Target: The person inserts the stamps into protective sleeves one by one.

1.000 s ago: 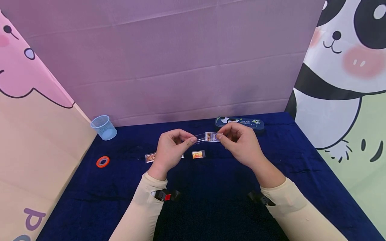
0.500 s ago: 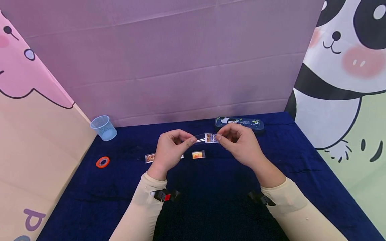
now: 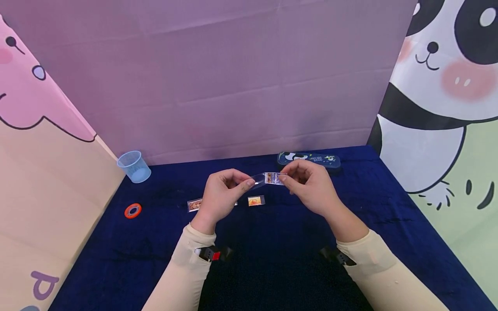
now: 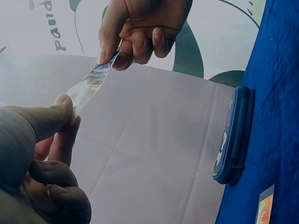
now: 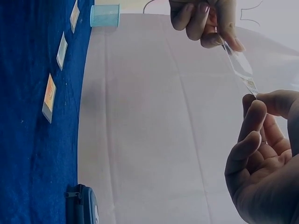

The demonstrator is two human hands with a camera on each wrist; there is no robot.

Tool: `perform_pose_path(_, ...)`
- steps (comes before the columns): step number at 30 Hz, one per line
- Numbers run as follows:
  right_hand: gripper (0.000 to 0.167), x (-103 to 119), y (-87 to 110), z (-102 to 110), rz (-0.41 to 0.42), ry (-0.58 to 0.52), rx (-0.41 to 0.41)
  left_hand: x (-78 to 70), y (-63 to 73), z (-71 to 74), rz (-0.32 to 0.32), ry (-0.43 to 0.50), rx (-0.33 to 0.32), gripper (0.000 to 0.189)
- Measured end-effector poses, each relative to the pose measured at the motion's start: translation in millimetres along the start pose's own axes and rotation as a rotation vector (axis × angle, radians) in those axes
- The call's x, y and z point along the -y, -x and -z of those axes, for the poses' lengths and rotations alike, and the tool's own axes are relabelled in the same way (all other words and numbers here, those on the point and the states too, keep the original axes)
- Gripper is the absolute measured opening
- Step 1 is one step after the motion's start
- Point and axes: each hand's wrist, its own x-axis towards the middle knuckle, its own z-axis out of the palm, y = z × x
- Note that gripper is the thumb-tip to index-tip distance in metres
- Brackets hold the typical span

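Observation:
Above the table, both hands hold one small clear plastic sleeve (image 3: 258, 180) with a stamp-like printed card (image 3: 272, 178) in its right end. My left hand (image 3: 222, 194) pinches the sleeve's clear left end between thumb and forefinger. At the printed end, my right hand (image 3: 310, 188) pinches with thumb and forefinger, covering part of the picture. The left wrist view shows the sleeve stretched slantwise between the two hands. Below lie more sleeved cards: an orange one (image 3: 255, 201), a reddish one (image 3: 194, 204) partly behind the left hand, and a pale one (image 5: 62, 51) between them.
A dark blue pencil case (image 3: 319, 160) with a panda print lies at the back, behind the right hand. At the back left stands a light blue plastic cup (image 3: 134, 166). An orange tape roll (image 3: 133, 211) lies in front of it on the dark blue cloth (image 3: 272, 268).
Both hands keep their pinch on the sleeve in nearly the same place. The sleeve's clear left part bends and tilts slightly. The head view has shifted a little.

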Motion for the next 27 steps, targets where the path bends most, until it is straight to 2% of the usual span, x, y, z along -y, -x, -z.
perform_pose_path(14, 0.006, 0.2, 0.1, -0.6, -0.028, -0.012, 0.027, 2.1, -0.1, 0.3, -0.01, -0.019, 0.014, 0.011)
perform_pose_path(27, 0.006, 1.0, -0.5, -1.4, -0.01, 0.011, 0.039, 1.8, -0.5, 1.0, -0.005, -0.021, 0.031, 0.01)
